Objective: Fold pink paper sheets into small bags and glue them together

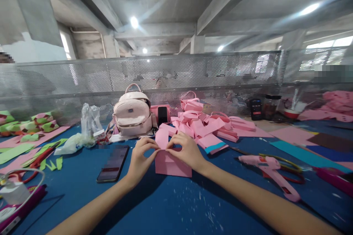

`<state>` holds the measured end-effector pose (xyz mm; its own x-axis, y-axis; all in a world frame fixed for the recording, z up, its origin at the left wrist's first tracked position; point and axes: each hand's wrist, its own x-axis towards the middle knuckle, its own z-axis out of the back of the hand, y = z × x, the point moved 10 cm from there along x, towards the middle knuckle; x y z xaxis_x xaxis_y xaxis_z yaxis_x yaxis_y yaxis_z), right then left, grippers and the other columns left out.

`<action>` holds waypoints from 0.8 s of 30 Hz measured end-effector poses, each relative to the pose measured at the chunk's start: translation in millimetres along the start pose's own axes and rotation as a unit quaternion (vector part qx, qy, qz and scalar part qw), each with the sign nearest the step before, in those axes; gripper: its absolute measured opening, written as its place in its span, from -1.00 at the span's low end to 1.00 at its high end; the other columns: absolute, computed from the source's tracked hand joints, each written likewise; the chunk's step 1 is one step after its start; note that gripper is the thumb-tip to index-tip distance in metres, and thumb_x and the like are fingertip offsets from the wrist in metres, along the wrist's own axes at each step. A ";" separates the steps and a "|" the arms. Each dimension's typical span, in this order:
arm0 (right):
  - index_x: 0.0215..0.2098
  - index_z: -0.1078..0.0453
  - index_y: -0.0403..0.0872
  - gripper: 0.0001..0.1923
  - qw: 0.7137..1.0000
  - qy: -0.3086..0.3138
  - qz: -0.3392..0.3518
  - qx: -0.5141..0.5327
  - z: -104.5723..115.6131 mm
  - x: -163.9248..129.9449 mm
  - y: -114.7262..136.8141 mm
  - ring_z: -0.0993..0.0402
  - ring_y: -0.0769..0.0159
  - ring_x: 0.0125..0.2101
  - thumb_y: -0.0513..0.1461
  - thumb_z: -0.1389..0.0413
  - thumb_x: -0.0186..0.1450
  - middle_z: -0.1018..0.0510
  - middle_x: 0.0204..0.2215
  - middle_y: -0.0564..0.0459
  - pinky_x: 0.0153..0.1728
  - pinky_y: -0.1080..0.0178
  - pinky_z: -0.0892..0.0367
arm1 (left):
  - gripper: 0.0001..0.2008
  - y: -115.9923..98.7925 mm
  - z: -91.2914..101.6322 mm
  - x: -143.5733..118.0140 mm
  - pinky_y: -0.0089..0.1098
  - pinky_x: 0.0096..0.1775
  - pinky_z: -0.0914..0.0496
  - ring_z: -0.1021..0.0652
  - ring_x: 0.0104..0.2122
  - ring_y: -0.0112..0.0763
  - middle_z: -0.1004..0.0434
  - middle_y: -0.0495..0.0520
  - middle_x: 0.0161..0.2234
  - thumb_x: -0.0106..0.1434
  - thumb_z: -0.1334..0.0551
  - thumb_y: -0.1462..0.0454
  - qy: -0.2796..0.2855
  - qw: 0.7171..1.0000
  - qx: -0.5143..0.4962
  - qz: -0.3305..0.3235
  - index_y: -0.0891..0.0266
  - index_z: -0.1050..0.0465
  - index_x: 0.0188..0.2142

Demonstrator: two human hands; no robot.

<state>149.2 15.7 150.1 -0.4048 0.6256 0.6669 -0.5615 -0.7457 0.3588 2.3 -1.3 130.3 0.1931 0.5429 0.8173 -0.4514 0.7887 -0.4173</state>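
Observation:
A flat pink sheet (173, 168), perhaps felt or foam, is between my hands at the middle of the blue table, with a narrower strip rising from its far side. My left hand (142, 157) pinches the strip's left edge between thumb and fingers. Opposite it, the thumb and fingers of my right hand (188, 149) pinch the right side. The fingertips of both hands nearly meet over the fold, and part of the strip is hidden behind them. Just beyond lies a heap of pink folded pieces (198, 119), one with a turquoise band (216, 148).
Left of my hands lie a phone (113, 164), a plastic bag (74, 143) and red-handled scissors (41, 158). A pale backpack (132, 111) stands behind. On the right are a pink glue gun (271, 172), more scissors (289, 165) and coloured sheets (306, 154). A perforated metal screen (171, 71) closes the back.

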 end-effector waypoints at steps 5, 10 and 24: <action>-0.50 -0.48 -0.03 -0.82 1.000 0.003 -0.001 -0.003 -1.6 -0.6 1.6 -0.41 0.27 -0.33 -0.38 -0.35 0.13 -0.59 -0.45 0.16 -0.22 0.21 -0.25 | -0.94 -1.6 -2.3 -0.6 -0.28 -0.15 -0.36 -0.52 -0.23 -0.27 -0.54 0.05 -0.30 0.31 -0.28 0.31 0.010 1.000 0.010 -0.003 0.18 -0.53 -0.33; -0.50 -0.48 -0.04 -0.82 1.000 0.006 -0.008 -0.003 -2.2 -0.5 0.0 -0.42 0.28 -0.33 -0.37 -0.35 0.13 -0.59 -0.45 0.16 -0.20 0.22 -0.25 | -0.92 -1.1 -4.8 0.2 -0.25 -0.16 -0.35 -0.51 -0.23 -0.26 -0.54 0.06 -0.29 0.33 -0.26 0.27 0.017 0.999 0.027 -0.007 0.17 -0.52 -0.30; -0.45 -0.57 0.03 -0.94 0.995 0.035 -0.087 0.034 -6.4 -0.8 -21.4 -0.50 0.22 -0.35 -0.19 -0.31 0.17 -0.65 -0.42 0.09 -0.27 0.20 -0.30 | -0.93 -5.1 -4.0 -0.1 -0.24 -0.18 -0.32 -0.51 -0.25 -0.26 -0.57 0.05 -0.31 0.32 -0.28 0.27 0.008 0.997 0.063 -0.038 0.16 -0.52 -0.32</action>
<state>156.9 32.7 137.7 -0.3560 0.7592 0.5449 -0.5775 -0.6372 0.5104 8.1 -4.2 130.8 0.2450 0.4883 0.8376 -0.5398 0.7863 -0.3006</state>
